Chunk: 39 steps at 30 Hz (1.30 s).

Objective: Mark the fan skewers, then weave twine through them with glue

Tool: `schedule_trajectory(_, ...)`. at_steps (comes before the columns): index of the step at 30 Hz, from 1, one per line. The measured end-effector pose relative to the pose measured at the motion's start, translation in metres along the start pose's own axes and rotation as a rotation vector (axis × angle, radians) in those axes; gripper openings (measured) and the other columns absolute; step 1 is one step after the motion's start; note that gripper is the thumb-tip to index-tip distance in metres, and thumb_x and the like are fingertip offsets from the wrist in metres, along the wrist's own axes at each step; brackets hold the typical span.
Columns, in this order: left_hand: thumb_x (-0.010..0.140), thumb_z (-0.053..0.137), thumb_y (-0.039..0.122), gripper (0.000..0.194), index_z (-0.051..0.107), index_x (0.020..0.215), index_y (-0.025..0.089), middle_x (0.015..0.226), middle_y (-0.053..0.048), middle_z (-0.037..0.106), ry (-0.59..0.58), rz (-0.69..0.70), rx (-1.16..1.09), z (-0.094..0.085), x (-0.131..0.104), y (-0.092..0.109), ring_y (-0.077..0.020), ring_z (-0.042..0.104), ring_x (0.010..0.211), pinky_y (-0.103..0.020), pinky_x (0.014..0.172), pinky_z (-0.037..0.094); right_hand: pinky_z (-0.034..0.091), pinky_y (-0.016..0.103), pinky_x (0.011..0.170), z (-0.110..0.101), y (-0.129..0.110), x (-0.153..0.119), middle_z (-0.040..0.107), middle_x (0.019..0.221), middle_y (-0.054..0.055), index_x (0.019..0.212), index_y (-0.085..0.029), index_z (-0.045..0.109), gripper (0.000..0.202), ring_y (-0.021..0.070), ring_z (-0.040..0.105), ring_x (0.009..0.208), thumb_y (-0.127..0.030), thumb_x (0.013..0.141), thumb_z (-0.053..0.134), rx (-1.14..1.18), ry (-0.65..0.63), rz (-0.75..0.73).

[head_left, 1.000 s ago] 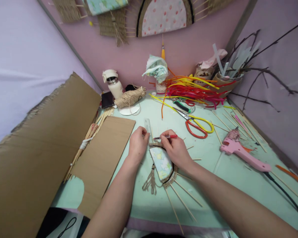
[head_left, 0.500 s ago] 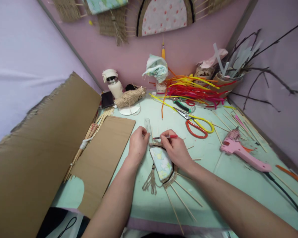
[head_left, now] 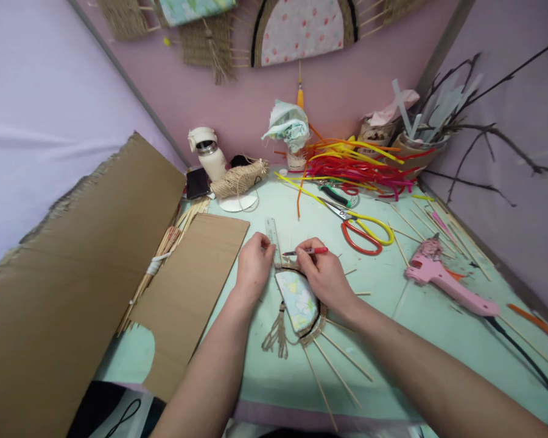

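Between the thumb and fingers of my left hand [head_left: 254, 263] is a clear ruler [head_left: 271, 230], upright at the top edge of a half-round craft piece. My right hand [head_left: 322, 267] pinches a red pen [head_left: 317, 250], its tip pointing left beside the ruler. Below both hands lies the craft piece [head_left: 296, 299], with floral fabric, a black line and a twine rim. Thin sticks [head_left: 342, 356] fan out from its rim, some partly behind my right hand. A twine tassel [head_left: 277, 331] hangs off its left side.
Brown cardboard [head_left: 196, 267] lies left of my left arm. Scissors [head_left: 363, 231] and a pink glue gun [head_left: 452, 286] are at the right. Farther back are a twine roll [head_left: 240, 178], a white bottle [head_left: 211, 159] and coloured pipe cleaners [head_left: 356, 164].
My right hand and the red pen have shifted very slightly to the right. My left hand, the ruler and the craft piece look unmoved.
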<state>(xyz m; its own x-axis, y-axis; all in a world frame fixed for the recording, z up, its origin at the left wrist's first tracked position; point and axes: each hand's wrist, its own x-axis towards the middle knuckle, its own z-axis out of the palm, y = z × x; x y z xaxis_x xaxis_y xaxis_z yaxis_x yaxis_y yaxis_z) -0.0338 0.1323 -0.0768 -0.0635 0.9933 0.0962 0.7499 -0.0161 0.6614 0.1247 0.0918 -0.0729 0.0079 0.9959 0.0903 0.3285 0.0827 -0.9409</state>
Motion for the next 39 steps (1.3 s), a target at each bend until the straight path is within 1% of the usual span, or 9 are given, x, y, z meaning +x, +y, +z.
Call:
schedule_trajectory(5,0.080,0.057,0.023,0.005,0.054,0.078,0.019,0.078,0.000,0.063,0.044,-0.012,-0.071,-0.005,-0.001,0.002,-0.0128,0.054,0.062,-0.026,0.062,0.040,0.041,0.027,0.063,-0.001,-0.002,-0.001,0.061,0.069,0.000,0.085,-0.021,0.053,0.021,0.0159,0.057,0.064,-0.038,0.092,0.044,0.009,0.006,-0.001)
schedule_trajectory(8,0.081,0.056,0.024,0.006,0.054,0.078,0.019,0.077,0.000,0.063,0.080,-0.031,-0.091,-0.009,-0.001,0.002,-0.0119,0.053,0.059,-0.026,0.061,0.039,0.043,0.027,0.063,-0.001,-0.001,-0.003,0.061,0.070,-0.001,0.093,-0.021,0.057,0.023,0.0154,0.058,0.064,-0.040,0.094,0.043,0.040,-0.005,-0.021)
schedule_trajectory(11,0.081,0.056,0.026,0.008,0.055,0.077,0.019,0.076,0.001,0.062,0.110,-0.039,-0.091,-0.011,0.000,0.000,-0.0123,0.054,0.061,-0.026,0.062,0.039,0.046,0.028,0.069,-0.002,0.000,-0.005,0.063,0.074,0.000,0.109,-0.021,0.058,0.028,0.0158,0.060,0.069,-0.038,0.096,0.039,0.042,-0.066,-0.103)
schedule_trajectory(13,0.081,0.056,0.027,0.008,0.055,0.078,0.019,0.076,0.000,0.062,0.137,-0.052,-0.070,-0.012,0.001,-0.004,-0.0131,0.055,0.063,-0.026,0.063,0.040,0.047,0.031,0.078,-0.003,-0.001,-0.006,0.066,0.085,0.003,0.109,-0.021,0.058,0.026,0.0177,0.062,0.081,-0.035,0.096,0.041,-0.049,-0.141,-0.195)
schedule_trajectory(15,0.081,0.056,0.027,0.008,0.055,0.079,0.019,0.077,0.000,0.063,0.163,-0.070,-0.043,-0.014,0.002,-0.007,-0.0141,0.056,0.065,-0.027,0.064,0.040,0.045,0.036,0.088,-0.004,-0.002,-0.006,0.067,0.100,0.006,0.107,-0.021,0.059,0.022,0.0217,0.060,0.098,-0.035,0.090,0.053,-0.186,-0.234,-0.303)
schedule_trajectory(19,0.081,0.056,0.027,0.009,0.055,0.079,0.019,0.077,-0.001,0.064,0.163,-0.078,-0.016,-0.017,0.002,-0.011,-0.0151,0.058,0.069,-0.027,0.065,0.040,0.038,0.046,0.101,-0.003,-0.001,-0.008,0.062,0.119,0.011,0.116,-0.020,0.055,0.054,0.0306,0.049,0.120,-0.037,0.069,0.077,-0.382,-0.365,-0.440)
schedule_trajectory(25,0.081,0.054,0.025,0.006,0.054,0.080,0.019,0.079,-0.001,0.064,0.125,-0.057,-0.030,-0.015,-0.001,-0.009,-0.0155,0.059,0.070,-0.027,0.065,0.041,0.040,0.048,0.099,0.000,0.000,-0.013,0.061,0.122,0.015,0.119,-0.018,0.052,0.061,0.0337,0.047,0.125,-0.040,0.068,0.077,-0.515,-0.351,-0.396)
schedule_trajectory(31,0.081,0.054,0.023,0.004,0.053,0.079,0.020,0.080,-0.002,0.063,0.091,-0.062,-0.047,-0.011,-0.002,-0.007,-0.0155,0.059,0.069,-0.027,0.065,0.043,0.044,0.047,0.091,0.000,-0.001,-0.013,0.060,0.119,0.014,0.120,-0.021,0.052,0.066,0.0323,0.053,0.115,-0.047,0.065,0.079,-0.529,-0.324,-0.361)
schedule_trajectory(39,0.080,0.055,0.021,0.002,0.054,0.081,0.019,0.080,-0.002,0.063,0.064,-0.066,-0.031,-0.011,-0.003,-0.005,-0.0153,0.059,0.071,-0.027,0.068,0.043,0.044,0.045,0.091,-0.001,-0.002,-0.012,0.060,0.117,0.013,0.119,-0.021,0.052,0.068,0.0317,0.054,0.113,-0.048,0.064,0.080,-0.533,-0.334,-0.358)
